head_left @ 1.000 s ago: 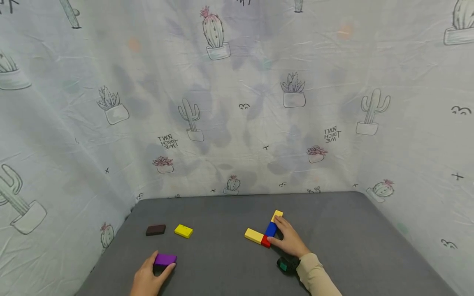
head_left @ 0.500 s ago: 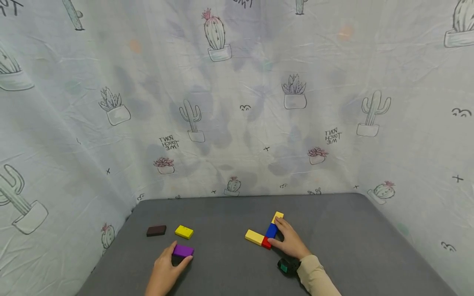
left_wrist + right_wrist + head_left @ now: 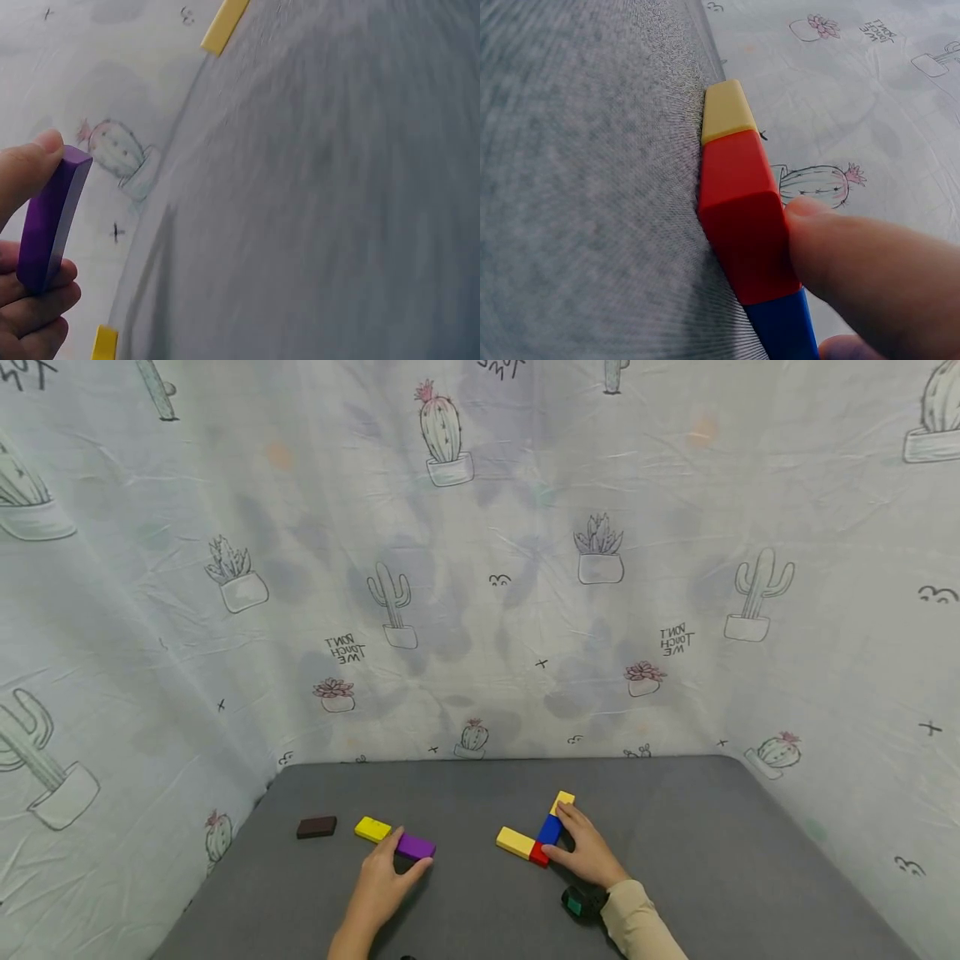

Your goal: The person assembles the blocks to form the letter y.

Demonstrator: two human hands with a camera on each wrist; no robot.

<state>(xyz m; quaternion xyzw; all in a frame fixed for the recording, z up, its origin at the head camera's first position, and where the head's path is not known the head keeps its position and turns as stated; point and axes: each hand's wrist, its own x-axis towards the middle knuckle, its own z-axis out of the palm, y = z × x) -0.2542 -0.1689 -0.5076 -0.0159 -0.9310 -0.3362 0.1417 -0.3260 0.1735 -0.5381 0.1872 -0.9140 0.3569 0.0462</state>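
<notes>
Between the thumb and fingers of my left hand [image 3: 380, 885] is a purple block [image 3: 417, 847], pinched by its ends; the left wrist view shows this purple block [image 3: 52, 217] up close. My right hand [image 3: 588, 850] grips an angled row of blocks. Its thumb lies against the red block [image 3: 742, 214] at the corner, while its fingertips reach the pale yellow block [image 3: 564, 797] at the far end. A blue block [image 3: 550, 829] sits between those two. Another pale yellow block [image 3: 515, 842] extends left from the red one. The hand covers part of the row.
A bright yellow block [image 3: 372, 828] lies just behind my left hand, and a dark brown block [image 3: 317, 827] is farther left. All rest on a grey table [image 3: 465, 902]. Cactus-printed cloth [image 3: 487, 610] hangs behind and at both sides.
My left hand has carried the purple block rightward and a little farther from me, past the front of the bright yellow block. The right hand and its row have stayed in place.
</notes>
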